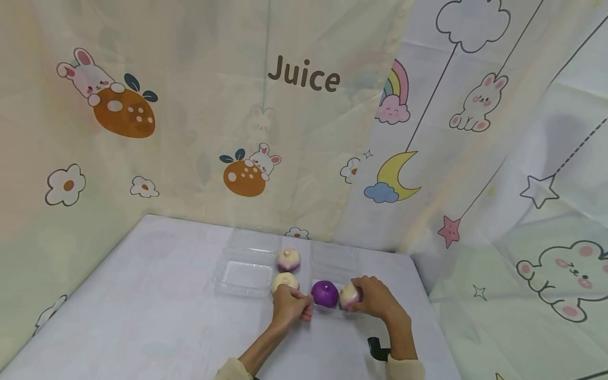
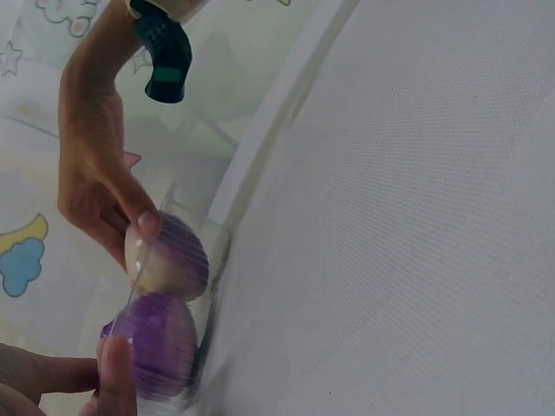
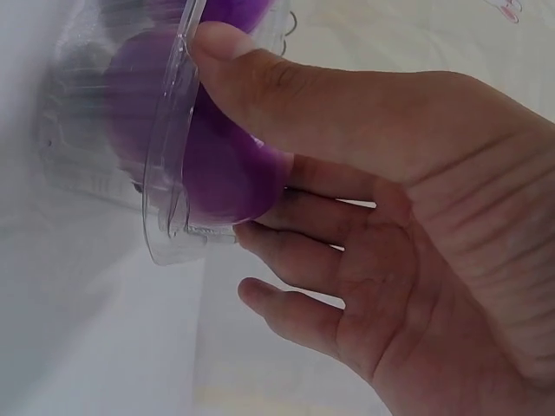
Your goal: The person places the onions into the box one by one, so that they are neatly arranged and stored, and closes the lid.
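My left hand [image 1: 288, 306] pinches the near left edge of a clear plastic box, with thumb and finger at its rim [image 2: 173, 192]. Inside that box sits a deep purple onion-like ball [image 1: 325, 293] with a small nub on top. Beside it is a cream-and-purple onion-like ball [image 1: 348, 296], which my right hand [image 1: 378, 298] holds from the right. In the right wrist view, the right thumb lies at the clear rim [image 3: 169, 139], with the fingers curled below the ball.
Left of this box, two cream onion-like balls, one farther back [image 1: 288, 259] and one nearer [image 1: 285, 281], stand beside another lidded clear box [image 1: 244, 273]. The white table [image 1: 157, 311] meets printed curtains [image 1: 190, 132] at the back and right.
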Motion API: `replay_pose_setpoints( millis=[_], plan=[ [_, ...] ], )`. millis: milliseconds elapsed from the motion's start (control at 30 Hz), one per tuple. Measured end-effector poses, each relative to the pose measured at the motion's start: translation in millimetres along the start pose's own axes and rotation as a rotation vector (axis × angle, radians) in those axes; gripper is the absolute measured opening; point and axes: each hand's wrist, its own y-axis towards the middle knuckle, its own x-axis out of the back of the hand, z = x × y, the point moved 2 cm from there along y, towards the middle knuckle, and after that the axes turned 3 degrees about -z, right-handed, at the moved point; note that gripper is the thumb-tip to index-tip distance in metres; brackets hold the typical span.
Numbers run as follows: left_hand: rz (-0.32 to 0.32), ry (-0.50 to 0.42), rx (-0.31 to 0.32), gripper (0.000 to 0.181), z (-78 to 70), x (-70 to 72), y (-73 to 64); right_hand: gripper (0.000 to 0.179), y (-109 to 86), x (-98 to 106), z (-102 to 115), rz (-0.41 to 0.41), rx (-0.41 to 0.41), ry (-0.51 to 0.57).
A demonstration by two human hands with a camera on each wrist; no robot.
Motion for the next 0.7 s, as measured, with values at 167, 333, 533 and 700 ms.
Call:
replay_pose_setpoints(
  millis=[167, 333, 533, 700],
  plan=[
    [-0.007, 0.002, 0.008, 0.015, 0.7, -0.5, 0.8, 0.07, -1.3, 0.0, -1.6, -0.002, 0.024, -0.018],
    [-0.007, 0.006, 0.01, 0.015, 0.8, -0.8, 0.3, 0.072, -2.8, 0.8, -1.9, -0.01, 0.031, -0.014],
    [-0.004, 0.005, 0.008, 0.015, 0.4, -0.7, -0.5, 0.076, -5.2, 3.6, -1.5, -0.017, 0.054, -0.007],
    [-0.006, 0.011, 0.011, 0.015, 0.4, -0.4, 0.1, 0.08, -3.4, 4.3, -5.3, -0.015, 0.043, 0.021]
  ],
)
